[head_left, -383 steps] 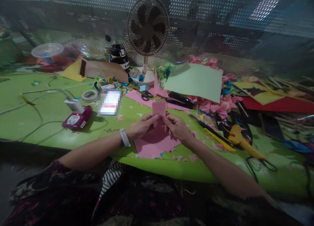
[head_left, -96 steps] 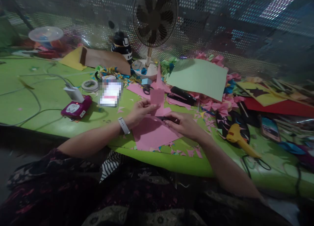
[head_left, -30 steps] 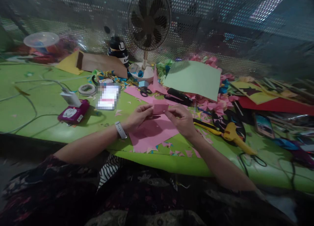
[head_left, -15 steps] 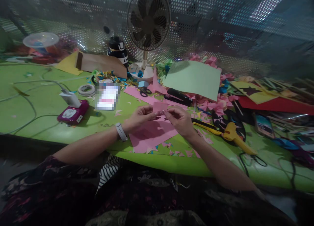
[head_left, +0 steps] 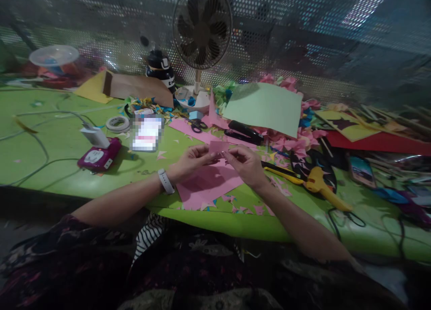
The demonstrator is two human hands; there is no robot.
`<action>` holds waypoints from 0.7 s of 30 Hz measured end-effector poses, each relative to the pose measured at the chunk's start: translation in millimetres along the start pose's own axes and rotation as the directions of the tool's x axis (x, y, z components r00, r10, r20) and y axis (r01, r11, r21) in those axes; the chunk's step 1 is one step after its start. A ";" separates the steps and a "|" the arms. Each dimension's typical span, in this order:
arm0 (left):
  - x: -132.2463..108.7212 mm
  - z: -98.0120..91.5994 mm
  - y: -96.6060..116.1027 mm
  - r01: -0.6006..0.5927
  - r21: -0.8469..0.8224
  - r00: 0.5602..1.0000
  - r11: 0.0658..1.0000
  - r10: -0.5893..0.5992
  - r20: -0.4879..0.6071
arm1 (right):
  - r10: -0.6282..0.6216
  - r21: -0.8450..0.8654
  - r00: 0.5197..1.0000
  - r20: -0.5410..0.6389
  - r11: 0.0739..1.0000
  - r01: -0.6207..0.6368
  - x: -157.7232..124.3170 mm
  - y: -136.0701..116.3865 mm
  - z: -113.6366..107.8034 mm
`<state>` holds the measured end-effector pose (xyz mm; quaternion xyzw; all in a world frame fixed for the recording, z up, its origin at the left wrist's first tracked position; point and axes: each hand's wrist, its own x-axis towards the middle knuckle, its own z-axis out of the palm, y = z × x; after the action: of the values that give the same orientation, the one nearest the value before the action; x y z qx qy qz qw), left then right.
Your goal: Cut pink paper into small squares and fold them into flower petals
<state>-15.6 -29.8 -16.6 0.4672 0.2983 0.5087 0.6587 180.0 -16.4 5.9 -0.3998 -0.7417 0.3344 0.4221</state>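
Between both hands is a small piece of pink paper (head_left: 218, 147), held upright by its lower edge. My left hand (head_left: 196, 159), with a pale watch (head_left: 166, 181) on its wrist, pinches it from the left. From the right, the thumb and fingers of my right hand (head_left: 246, 165) close on the same piece. Under the hands lies a larger pink sheet (head_left: 210, 188) on the green table (head_left: 148, 166), partly hidden by them. Small pink and blue scraps (head_left: 242, 209) lie along the sheet's front edge.
Scissors (head_left: 197, 127) and a black stapler (head_left: 243, 133) lie beyond the hands. Right of them are a yellow-handled cutter (head_left: 284, 173) and a yellow glue gun (head_left: 323, 189). A lit phone (head_left: 147, 133), tape roll (head_left: 117, 124) and purple extension socket (head_left: 100, 156) are left. A fan (head_left: 202, 29) stands behind.
The view has shifted very slightly. Both hands keep hold of the small pink paper in nearly the same place; nothing else has visibly moved.
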 end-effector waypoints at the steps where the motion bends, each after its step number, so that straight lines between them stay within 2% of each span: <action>1: 0.1 0.1 -0.1 0.000 0.001 1.000 1.000 0.000 -0.001 | 0.001 0.000 1.000 0.000 1.000 -0.001 0.0 -0.2 0.1; 8: 0.4 -0.1 -1.2 -0.005 0.026 1.000 1.000 0.005 -0.006 | 0.040 0.000 0.999 0.021 0.999 -0.040 0.2 -3.9 -1.0; 13: -0.1 0.4 -3.8 0.012 0.014 1.000 1.000 -0.012 -0.003 | 0.103 0.095 0.993 -0.057 0.991 -0.097 4.4 -1.1 -3.3; 16: -0.8 2.3 -3.6 0.036 -0.011 0.999 0.999 -0.036 0.034 | 0.087 0.134 0.996 -0.021 0.988 -0.083 5.9 0.3 -3.4; 21: -2.6 3.8 2.4 0.098 -0.019 0.993 0.995 -0.096 0.063 | 0.049 0.079 0.999 -0.005 0.996 -0.048 5.6 0.7 -2.6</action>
<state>-14.1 -33.4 -13.1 0.4604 0.2944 0.4646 0.6968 180.7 -10.8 8.4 -0.4019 -0.7165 0.3721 0.4319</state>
